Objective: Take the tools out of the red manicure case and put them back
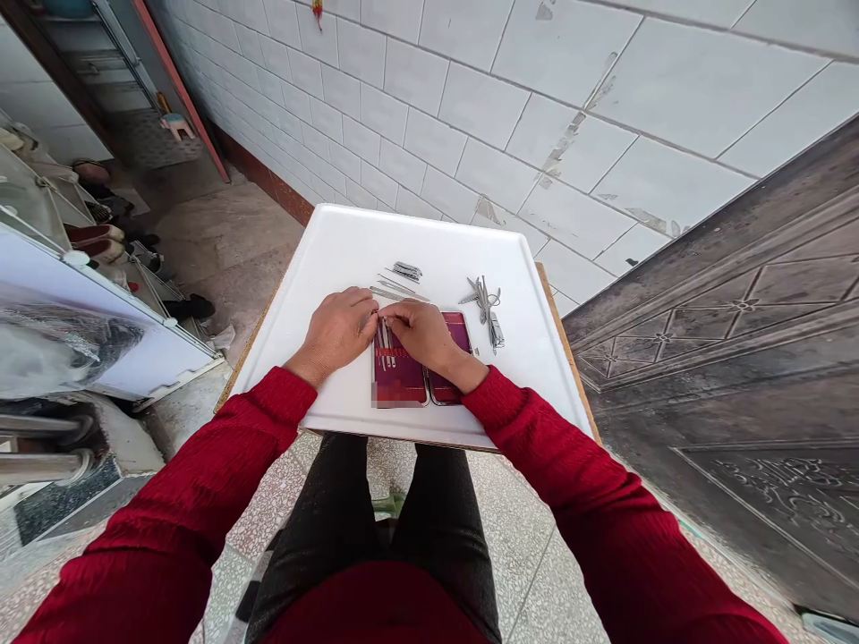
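An open manicure case (403, 392) with a purple lining lies on a white tabletop (349, 241). Several slim metal manicure tools (387, 361) sit under a red elastic strip in its left half. My left hand (341, 329) rests at the case's upper left edge, fingers curled and thumb against that edge. My right hand (424, 333) reaches across the case with fingertips pinched at the top of a slim metal manicure tool in the row. The fingers partly hide the tool's upper end and the case's top edge.
Beyond the hands lie nail clippers (407, 270) and several thin metal tools (401, 288). To the right are scissors (483, 300) piled with other metal tools, and a larger nail clipper (497, 333). A tiled wall (403, 107) stands behind the table, a dark carved door (731, 358) to the right.
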### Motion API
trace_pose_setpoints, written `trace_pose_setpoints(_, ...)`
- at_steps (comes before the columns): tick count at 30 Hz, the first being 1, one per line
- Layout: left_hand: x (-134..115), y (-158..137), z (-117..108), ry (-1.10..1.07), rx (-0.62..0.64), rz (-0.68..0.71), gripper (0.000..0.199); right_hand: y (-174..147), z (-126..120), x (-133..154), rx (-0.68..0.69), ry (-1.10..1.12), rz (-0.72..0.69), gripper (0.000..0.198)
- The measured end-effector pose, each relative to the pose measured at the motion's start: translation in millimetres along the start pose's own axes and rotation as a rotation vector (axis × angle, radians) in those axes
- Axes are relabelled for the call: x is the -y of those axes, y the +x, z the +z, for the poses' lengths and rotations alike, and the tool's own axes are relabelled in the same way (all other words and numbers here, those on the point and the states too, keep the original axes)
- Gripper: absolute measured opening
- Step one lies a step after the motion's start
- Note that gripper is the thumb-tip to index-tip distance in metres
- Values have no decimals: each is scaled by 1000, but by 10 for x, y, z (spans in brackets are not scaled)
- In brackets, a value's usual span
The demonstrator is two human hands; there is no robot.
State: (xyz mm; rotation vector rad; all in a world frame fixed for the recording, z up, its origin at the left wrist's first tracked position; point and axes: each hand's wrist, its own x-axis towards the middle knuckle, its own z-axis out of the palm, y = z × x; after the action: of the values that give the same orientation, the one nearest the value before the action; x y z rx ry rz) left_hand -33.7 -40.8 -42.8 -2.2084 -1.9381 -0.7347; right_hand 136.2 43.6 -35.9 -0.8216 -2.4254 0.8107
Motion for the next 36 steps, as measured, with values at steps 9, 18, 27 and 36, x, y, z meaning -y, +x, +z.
trace_pose_setpoints(9,-8,-2,-11,-9,-1,-7,26,-39,38,5,21,-57,-19,32)
trace_pose_setpoints(18,-3,-5,-9,-11,-9,-16,26,-42,-6,35,29,-64,6,33)
trace_pose_setpoints(27,0,4,-18,-23,-3,-17,27,-73,-145,22,-12,-205,2,37)
trace_pose_setpoints(36,-4,6,-23,-27,2,-18,28,-98,-146,72,36,-289,-21,40)
